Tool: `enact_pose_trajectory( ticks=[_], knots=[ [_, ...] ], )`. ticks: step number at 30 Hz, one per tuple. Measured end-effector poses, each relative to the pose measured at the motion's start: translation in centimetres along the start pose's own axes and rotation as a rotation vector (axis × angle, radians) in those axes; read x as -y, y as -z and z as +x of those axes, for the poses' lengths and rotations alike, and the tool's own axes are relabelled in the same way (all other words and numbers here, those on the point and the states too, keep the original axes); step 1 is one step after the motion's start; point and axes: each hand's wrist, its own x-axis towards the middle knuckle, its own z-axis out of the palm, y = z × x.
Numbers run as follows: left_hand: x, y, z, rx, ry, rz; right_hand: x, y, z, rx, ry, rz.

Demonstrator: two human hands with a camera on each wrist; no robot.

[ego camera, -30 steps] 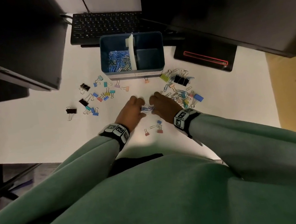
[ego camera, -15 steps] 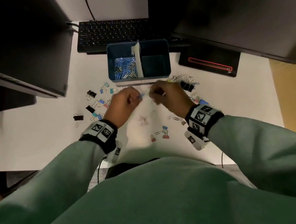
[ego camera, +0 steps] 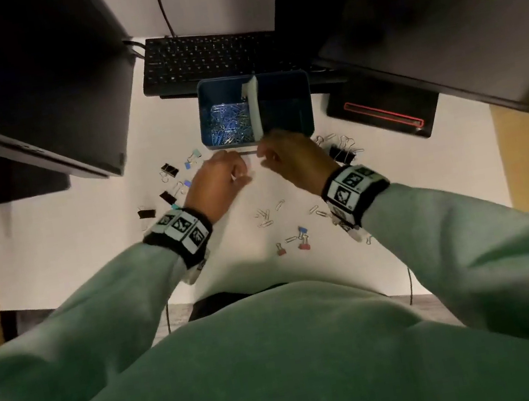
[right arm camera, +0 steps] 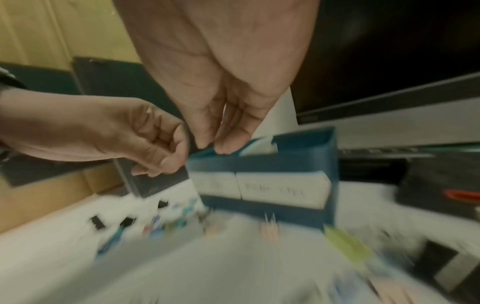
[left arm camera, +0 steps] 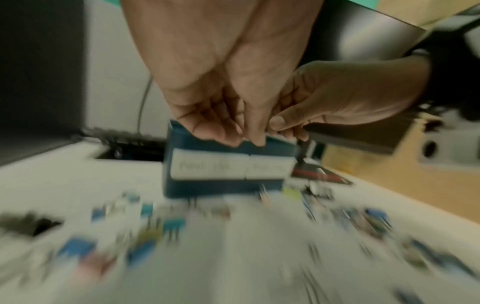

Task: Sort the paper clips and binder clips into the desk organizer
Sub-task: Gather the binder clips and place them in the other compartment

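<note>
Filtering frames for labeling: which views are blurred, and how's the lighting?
Head view: dim and warm, fairly sharp, paper clips in the organizer readable. Left wrist view: heavy motion blur on the desk, organizer labels unreadable. Right wrist view: same smear; right hand sharper.

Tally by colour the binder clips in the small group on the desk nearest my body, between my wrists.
Blue binder clip: 1
Red binder clips: 2
Total: 3

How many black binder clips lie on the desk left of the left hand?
3 black binder clips: one farthest from the person, one midway, one nearest. Others may hide under the left hand.
</note>
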Motion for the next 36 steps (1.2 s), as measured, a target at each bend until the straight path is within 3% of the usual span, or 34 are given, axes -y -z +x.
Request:
enact_pose_trajectory(
  ticks=[2, 4, 8, 13, 15, 18, 20, 23, 27, 32, 36],
  knots=[
    [0.8, -3.1, -2.5, 0.214, 0.034, 0.078, -1.8, -2.4, -3.1, 0.204, -0.018, -0.090],
    [1.5, -5.5, -3.6, 0.318, 0.061, 0.156, -3.1, -4.9, -4.8, 0.323, -0.004, -0.162],
    [1.5, -7.0, -3.5, 0.285, -0.032, 0.310, -3.2, -6.6, -5.1, 0.365, 0.036, -0.268],
    [1.9, -7.0, -3.2, 0.264, -0.068, 0.252, -4.6, -5.8, -5.3, 0.352, -0.005, -0.234],
    [2.4, -6.9, -3.4, 0.249, -0.062, 0.170, -5.1, -4.3, -5.8, 0.283, -0.133, -0.084],
    [2.5, -6.0, -4.2, 0.188, -0.015, -0.090, -6.4, -1.9, -7.3, 0.080, -0.527, 0.537],
    [2.1, -5.2, -4.8, 0.167, 0.083, -0.235, -7.4, -0.8, -8.5, -0.011, -0.658, 0.711],
    [2.2, -5.0, -5.1, 0.199, 0.178, -0.340, -8.5, -0.7, -10.0, 0.200, -0.437, 0.171],
    [2.7, -6.2, -4.8, 0.175, 0.121, -0.164, -8.3, -2.2, -11.7, 0.227, -0.187, -0.092],
    [2.2, -8.6, -4.5, 0.251, 0.068, 0.155, -7.6, -4.9, -11.0, 0.260, -0.168, -0.272],
    [1.8, -9.8, -4.7, 0.219, -0.003, 0.236, -7.2, -4.5, -10.1, 0.232, -0.205, -0.203]
  ],
)
